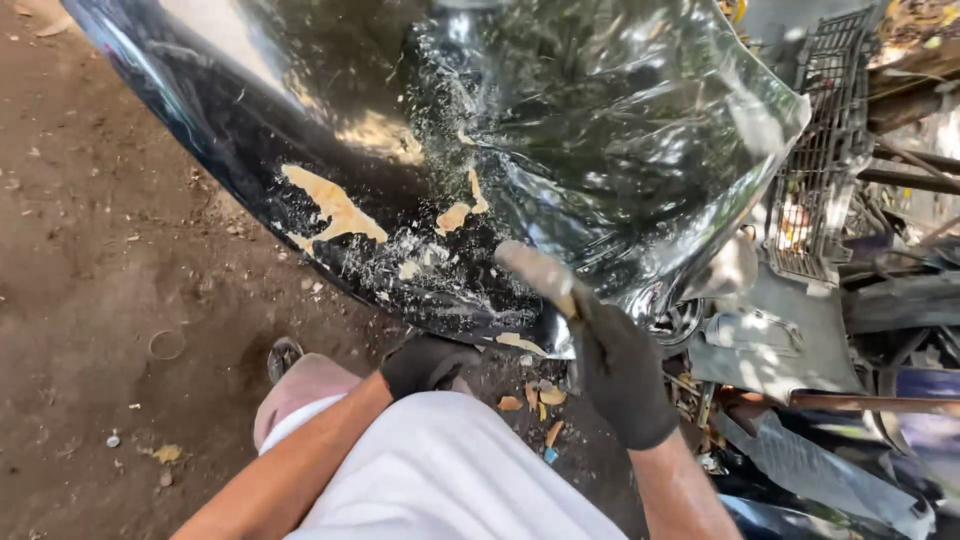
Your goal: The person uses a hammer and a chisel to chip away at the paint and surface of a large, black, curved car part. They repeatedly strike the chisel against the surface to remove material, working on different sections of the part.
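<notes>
While the left hand (428, 362) seems clenched, the right hand (617, 372) grips a tool (537, 272) against the black panel (560, 130).

Both my hands wear black knit work gloves. The glove on my left hand (428, 362) fits close and ends at the wrist. The glove on my right hand (620, 372) is the same dark fabric, with a ribbed cuff (650, 425) that stops just past the wrist. Above both gloves my forearms are bare, with no sleeves showing. I wear a plain white garment (450, 480), smooth and loose, without print or pattern.
</notes>
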